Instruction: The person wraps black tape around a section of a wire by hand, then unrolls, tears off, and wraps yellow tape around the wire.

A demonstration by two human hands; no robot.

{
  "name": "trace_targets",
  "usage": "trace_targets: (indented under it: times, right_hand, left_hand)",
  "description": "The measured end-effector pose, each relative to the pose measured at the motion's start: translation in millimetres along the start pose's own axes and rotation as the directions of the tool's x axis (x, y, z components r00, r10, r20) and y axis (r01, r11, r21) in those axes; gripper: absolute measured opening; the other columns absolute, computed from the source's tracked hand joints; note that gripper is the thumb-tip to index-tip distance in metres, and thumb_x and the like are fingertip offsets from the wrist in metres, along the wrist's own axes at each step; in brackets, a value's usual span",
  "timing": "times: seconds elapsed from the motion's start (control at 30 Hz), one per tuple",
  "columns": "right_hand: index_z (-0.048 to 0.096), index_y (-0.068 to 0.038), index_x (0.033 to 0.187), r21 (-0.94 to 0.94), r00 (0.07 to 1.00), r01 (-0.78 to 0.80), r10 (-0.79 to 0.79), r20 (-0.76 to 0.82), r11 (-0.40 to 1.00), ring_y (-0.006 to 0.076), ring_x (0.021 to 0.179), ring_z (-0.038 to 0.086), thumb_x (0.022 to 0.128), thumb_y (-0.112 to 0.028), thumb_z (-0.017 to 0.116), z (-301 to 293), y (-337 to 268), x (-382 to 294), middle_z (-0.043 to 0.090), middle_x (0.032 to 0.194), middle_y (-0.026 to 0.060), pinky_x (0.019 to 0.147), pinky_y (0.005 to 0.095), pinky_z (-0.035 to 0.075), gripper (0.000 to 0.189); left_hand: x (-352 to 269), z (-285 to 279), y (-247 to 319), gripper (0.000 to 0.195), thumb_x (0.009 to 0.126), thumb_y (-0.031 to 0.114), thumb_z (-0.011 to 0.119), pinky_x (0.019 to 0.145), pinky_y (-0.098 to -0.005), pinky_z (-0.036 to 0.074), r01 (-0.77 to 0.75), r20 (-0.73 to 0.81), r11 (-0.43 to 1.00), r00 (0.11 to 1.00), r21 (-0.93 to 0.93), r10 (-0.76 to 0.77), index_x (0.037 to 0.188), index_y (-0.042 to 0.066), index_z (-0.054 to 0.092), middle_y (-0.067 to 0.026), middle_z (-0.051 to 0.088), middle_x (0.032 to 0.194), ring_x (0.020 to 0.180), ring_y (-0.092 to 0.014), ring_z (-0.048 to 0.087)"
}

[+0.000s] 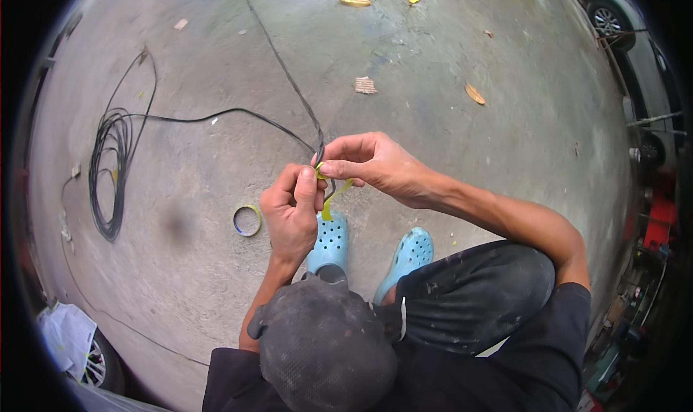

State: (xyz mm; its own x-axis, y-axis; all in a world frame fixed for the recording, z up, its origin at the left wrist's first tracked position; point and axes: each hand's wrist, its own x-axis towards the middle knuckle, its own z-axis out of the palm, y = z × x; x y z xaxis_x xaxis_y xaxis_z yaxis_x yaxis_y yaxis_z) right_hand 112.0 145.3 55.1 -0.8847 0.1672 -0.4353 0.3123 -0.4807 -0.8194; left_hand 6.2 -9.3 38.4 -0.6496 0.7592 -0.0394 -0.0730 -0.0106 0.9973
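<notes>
Both my hands meet at a twisted black cable [303, 98] in front of my feet. My left hand [292, 206] pinches the cable between thumb and fingers, at a wrap of yellow-green tape [320, 170]. From the other side, my right hand [373, 165] presses its thumb and index finger on the same taped spot. A loose strip of this tape [327, 210] hangs below my fingers. A second length of black cable [233, 110] runs from my hands to a loose coil [111, 168] on the floor at the left. The exact finger contact under the cable is hidden.
A tape roll [247, 220] lies on the concrete floor left of my light blue clogs [331, 238]. Corrugated cardboard [365, 85] and dry leaves [475, 93] lie farther off. A thin cable with a plug [76, 170] runs along the left. Cars stand at both edges; red equipment [659, 214] is at right.
</notes>
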Motion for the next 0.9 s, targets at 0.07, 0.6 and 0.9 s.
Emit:
trace_targets:
  times: [0.07,0.6,0.9]
  right_hand:
    - [0.071,-0.009,0.103,0.028,0.998,0.059,-0.058,-0.039,0.998,0.0035,0.08,0.053,0.092,-0.032,0.074,0,5,0,0.068,0.092,-0.0038,0.066,0.0222,0.037,0.025]
    - [0.071,-0.007,0.096,-0.073,0.986,0.072,-0.082,-0.148,0.995,0.0034,0.08,0.054,0.091,-0.029,0.074,13,-4,-1,0.065,0.086,-0.0045,0.069,0.022,0.04,0.023]
    - [0.072,-0.001,0.095,-0.11,0.939,0.25,-0.269,-0.214,0.962,0.0059,0.077,0.06,0.091,-0.026,0.074,19,-4,0,0.068,0.083,0.0018,0.066,0.0226,0.046,0.026]
  left_hand:
    - [0,3,6,0.029,0.104,0.02,0.053,0.05,-0.0221,0.033,0.048,0.013,0.999,0.999,-0.022,-0.048,0.085,0.001,0.063,0.0017,0.055,0.064,0.056,-0.004,0.045]
    - [-6,-2,9,0.026,0.09,-0.009,0.064,0.064,-0.0207,0.048,-0.285,-0.024,0.947,0.956,0.146,0.292,0.114,-0.003,0.058,-0.0061,0.063,0.092,0.073,-0.008,0.06]
    - [5,2,5,0.024,0.091,-0.005,0.064,0.061,-0.0327,0.055,-0.527,0.048,0.637,0.79,0.563,0.611,0.114,0.001,0.065,-0.0142,0.071,0.096,0.072,-0.023,0.071]
